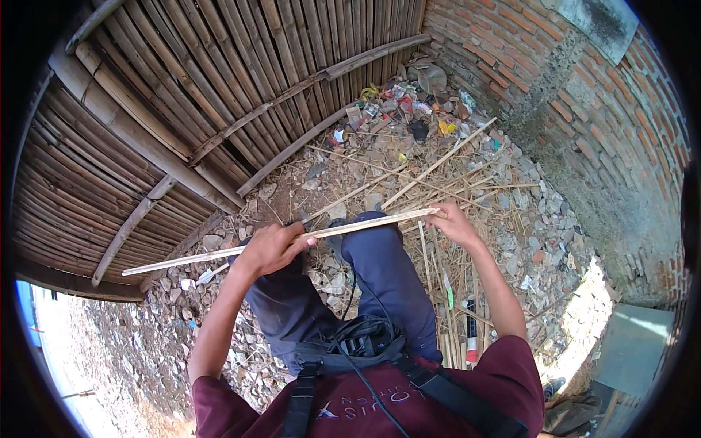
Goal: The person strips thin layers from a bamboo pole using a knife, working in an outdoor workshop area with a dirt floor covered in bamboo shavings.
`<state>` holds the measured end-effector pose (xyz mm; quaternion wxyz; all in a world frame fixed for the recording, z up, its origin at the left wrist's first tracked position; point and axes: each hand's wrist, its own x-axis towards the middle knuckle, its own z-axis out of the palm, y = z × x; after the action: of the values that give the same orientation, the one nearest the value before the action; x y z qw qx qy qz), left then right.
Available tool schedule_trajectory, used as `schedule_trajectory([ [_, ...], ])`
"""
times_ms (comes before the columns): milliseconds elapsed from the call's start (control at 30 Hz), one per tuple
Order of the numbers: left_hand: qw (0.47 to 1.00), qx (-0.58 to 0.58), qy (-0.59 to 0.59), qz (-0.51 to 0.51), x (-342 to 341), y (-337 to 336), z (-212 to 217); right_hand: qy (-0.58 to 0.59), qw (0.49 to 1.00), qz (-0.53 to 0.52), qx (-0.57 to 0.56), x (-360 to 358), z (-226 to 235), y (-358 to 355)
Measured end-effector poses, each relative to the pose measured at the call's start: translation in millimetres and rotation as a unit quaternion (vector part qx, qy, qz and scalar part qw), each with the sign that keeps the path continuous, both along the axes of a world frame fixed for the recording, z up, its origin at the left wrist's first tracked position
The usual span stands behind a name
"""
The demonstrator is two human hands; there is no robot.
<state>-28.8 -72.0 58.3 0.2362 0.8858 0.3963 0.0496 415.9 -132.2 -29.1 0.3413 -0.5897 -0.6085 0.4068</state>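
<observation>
A long pale bamboo strip (365, 222) lies across my thighs, running from the lower left up to the right. My left hand (272, 248) is closed round it left of my knees, and a long end sticks out past that hand. My right hand (454, 223) pinches the strip at its right end, beyond my right knee. Under and beyond the strip, more split bamboo pieces (442, 162) lie criss-crossed on the ground.
A bamboo-slat wall (248, 66) rises at left, a brick wall (584, 124) at right. Litter (420, 109) fills the far corner. Rubble (241, 350) covers the ground. Beside my right leg lies a long dark object (472, 325) with a white and red end. A grey-green panel (634, 347) stands at lower right.
</observation>
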Motion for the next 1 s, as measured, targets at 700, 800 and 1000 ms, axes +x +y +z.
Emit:
schedule_trajectory([
  [700,0.99,0.109,0.0,0.087,11.0,-13.5,22.2,0.094,0.973,-0.153,0.142,-33.6,85.5,-8.8],
  [800,0.991,0.103,0.008,0.084,17.2,-21.9,30.0,-0.132,0.946,-0.161,0.25,-35.8,108.7,-12.5],
  [1000,0.989,0.121,0.019,0.087,12.5,-24.5,39.0,-0.35,0.91,-0.09,0.202,-13.7,129.6,-10.9],
])
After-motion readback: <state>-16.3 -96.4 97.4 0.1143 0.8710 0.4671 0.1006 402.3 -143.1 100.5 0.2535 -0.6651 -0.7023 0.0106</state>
